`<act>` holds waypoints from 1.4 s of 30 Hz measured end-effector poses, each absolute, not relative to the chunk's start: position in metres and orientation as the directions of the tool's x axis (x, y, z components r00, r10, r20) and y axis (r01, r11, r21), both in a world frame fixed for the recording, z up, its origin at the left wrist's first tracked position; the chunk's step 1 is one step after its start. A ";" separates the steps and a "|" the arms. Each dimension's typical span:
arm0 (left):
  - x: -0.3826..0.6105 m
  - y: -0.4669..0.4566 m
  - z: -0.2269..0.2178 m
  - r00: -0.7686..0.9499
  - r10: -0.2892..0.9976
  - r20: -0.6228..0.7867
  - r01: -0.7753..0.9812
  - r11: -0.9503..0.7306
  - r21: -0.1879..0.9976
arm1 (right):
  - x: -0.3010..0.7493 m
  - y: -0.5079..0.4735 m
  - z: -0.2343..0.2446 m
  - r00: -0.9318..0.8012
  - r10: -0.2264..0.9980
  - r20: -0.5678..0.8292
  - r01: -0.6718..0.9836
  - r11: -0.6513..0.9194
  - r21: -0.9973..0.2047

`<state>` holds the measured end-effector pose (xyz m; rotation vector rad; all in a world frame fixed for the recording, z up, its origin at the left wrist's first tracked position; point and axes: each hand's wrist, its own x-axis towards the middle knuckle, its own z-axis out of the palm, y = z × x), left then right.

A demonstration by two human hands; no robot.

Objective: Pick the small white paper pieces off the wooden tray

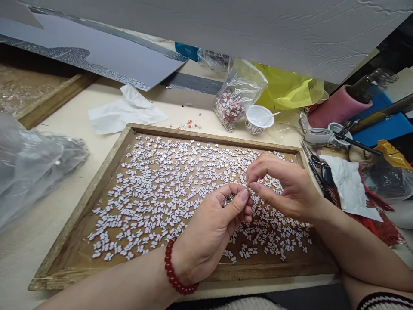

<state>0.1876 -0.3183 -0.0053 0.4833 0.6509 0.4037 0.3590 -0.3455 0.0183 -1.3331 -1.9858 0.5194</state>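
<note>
My left hand point(209, 228), with a red bead bracelet point(172, 269) on its wrist, is closed over a wooden tray. A few small silvery metal pieces point(228, 199) show inside its curled fingers. Its thumb and forefinger press together at the tip. Right against that tip, my right hand point(285, 185) pinches with thumb and fingers; whatever lies between them is too small to name. Below both hands, the shallow wooden tray point(77, 217) holds many tiny white flat pieces point(155, 193) shaped like paired cherries with green edges, spread in a loose layer.
Behind the tray stand a clear bag of red and white bits point(229, 107) and a white cup point(259, 119) with a spoon. A crumpled tissue point(125, 112) lies back left, plastic sheeting point(35, 163) at left. Pens point(318, 174), a pink roll point(338, 105) and cloths crowd the right.
</note>
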 end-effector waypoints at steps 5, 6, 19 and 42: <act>0.188 -0.318 -0.007 0.721 0.512 -0.466 -0.200 0.798 0.569 | 0.363 -0.344 0.020 -0.272 0.909 0.317 0.640 0.417 -0.645; 0.188 -0.318 -0.007 0.717 0.518 -0.466 -0.205 0.796 0.570 | 0.363 -0.344 0.020 -0.307 0.895 0.324 0.636 0.446 -0.630; 0.186 -0.318 -0.005 0.706 0.530 -0.469 -0.240 0.803 0.546 | 0.362 -0.344 0.023 -0.392 0.792 0.468 0.714 0.582 -0.389; 0.186 -0.322 -0.004 0.735 0.448 -0.508 -0.167 0.847 0.505 | 0.424 -0.308 -0.031 -0.013 0.962 0.272 0.992 0.046 -0.114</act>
